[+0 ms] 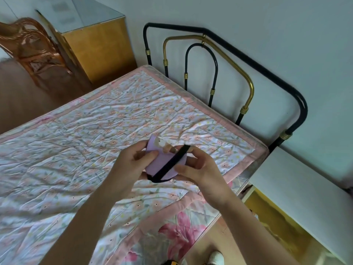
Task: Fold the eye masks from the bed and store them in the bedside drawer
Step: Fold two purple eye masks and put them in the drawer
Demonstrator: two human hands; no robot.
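We hold the purple eye mask (pixel 165 163) up over the bed (pixel 80 142). Our left hand (pixel 131 162) pinches one side, our right hand (pixel 198 170) grips the other beside its black strap (pixel 170 163). It looks folded. Next, we think, it goes into the open bedside drawer (pixel 275 224).

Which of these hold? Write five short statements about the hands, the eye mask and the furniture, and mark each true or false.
1. Both hands hold the eye mask. True: the left hand and right hand each have a grip on it.
2. The eye mask is green. False: it is lilac with a black strap.
3. The mask lies flat on the bed. False: it is held above the quilt.
4. The headboard is metal tubing, black and gold. True.
5. The white bedside table stands at the person's left. False: it is at their right.
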